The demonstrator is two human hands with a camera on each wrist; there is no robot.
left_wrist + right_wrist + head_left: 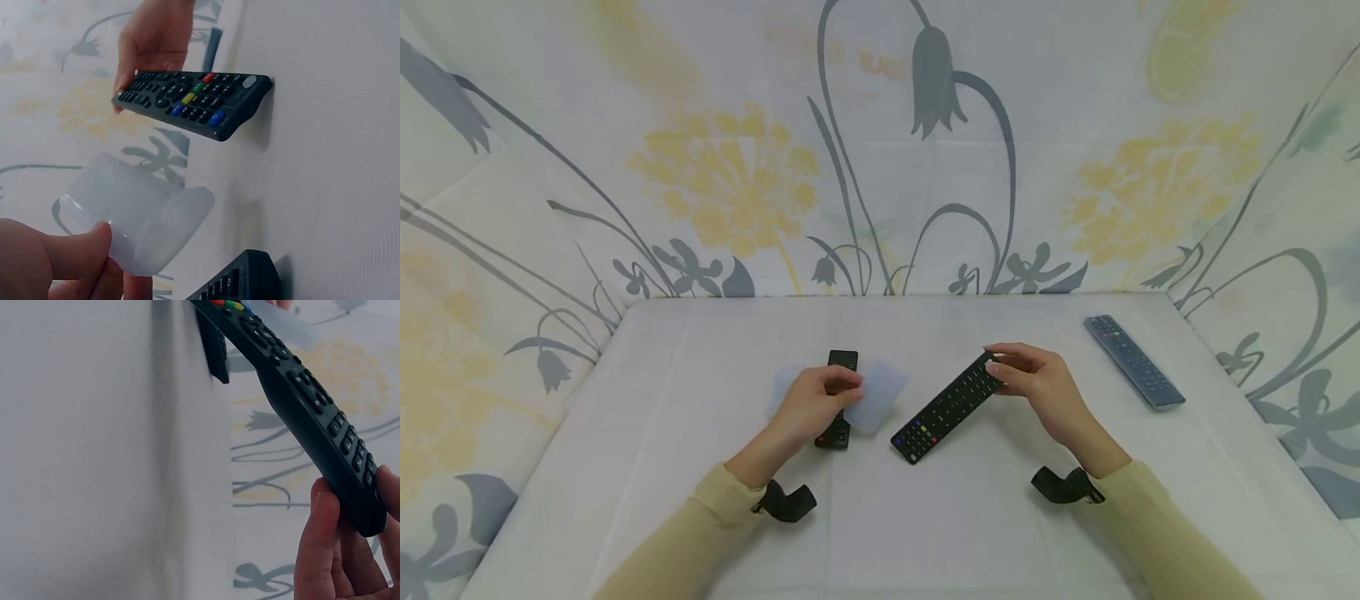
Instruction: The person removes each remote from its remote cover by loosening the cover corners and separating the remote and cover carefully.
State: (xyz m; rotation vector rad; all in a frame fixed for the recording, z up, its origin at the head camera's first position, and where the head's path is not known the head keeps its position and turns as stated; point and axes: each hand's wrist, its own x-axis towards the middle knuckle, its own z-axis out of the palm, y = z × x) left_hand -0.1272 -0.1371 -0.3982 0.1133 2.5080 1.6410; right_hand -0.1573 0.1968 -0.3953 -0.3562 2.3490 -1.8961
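My left hand [812, 404] pinches a thin, translucent pale-blue sheet [134, 212] between thumb and fingers, and the sheet curls at one side. Under that hand, partly hidden, a black remote control [843, 360] lies on the white surface. In my right hand [1037, 383], thumb and fingers grip one end of another black remote control [947, 408]. This remote slants down toward the left, its buttons facing up. Its coloured buttons are at the lower end, away from the right hand, as the left wrist view also shows.
A dark blue-grey remote control [1133, 362] lies at the right of the white table [917, 533]. Another pale-blue patch [784, 385] shows just left of my left hand. Flower-patterned fabric [880, 167] rises along the back and both sides.
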